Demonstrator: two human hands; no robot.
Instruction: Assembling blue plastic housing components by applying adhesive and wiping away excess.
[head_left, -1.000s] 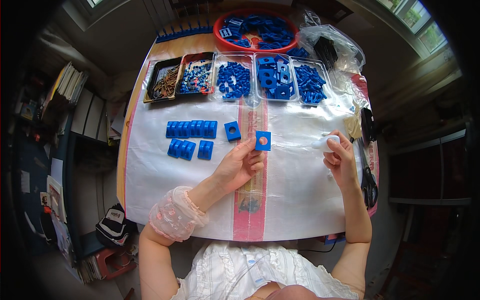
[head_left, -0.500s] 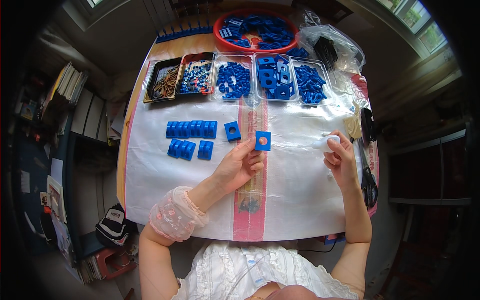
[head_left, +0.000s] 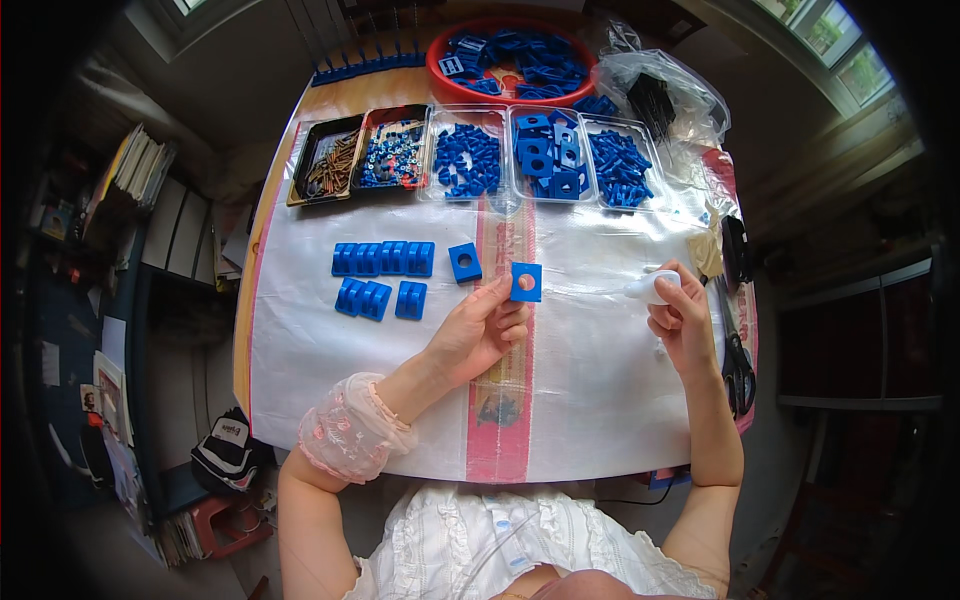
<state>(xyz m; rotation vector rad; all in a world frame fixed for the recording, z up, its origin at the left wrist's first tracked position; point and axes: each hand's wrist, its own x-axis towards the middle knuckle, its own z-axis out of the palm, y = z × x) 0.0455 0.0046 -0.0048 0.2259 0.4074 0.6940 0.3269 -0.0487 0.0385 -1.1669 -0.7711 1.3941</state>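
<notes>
Pinching a flat blue plastic square with a round hole (head_left: 534,273) near its left edge, the left hand (head_left: 490,325) had thumb and fingers clamped on that piece above the middle of the table. The right hand (head_left: 685,315), well apart from it, was wrapped around a small white squeeze bottle (head_left: 662,287), whose tapered tip pointed leftward; what the bottle contained could not be told. Just beyond the left fingers lay a loose blue holed block (head_left: 466,275), and left of it an upper row (head_left: 383,259) and a lower row (head_left: 368,299) of ridged blue plastic blocks rested on the shiny white plastic sheet (head_left: 600,400). Farther out stood two black plastic trays (head_left: 322,200), three clear plastic trays and a round red plastic basin (head_left: 435,70) of blue parts, while black-handled scissors (head_left: 740,378) lay near the right forearm. Because only an edge was gripped, a slack pinch could have let the square twist or drop; too hard a squeeze could have spilled whatever the bottle contained onto fingers or sheet, and a careless left sleeve could have scattered the lower row
</notes>
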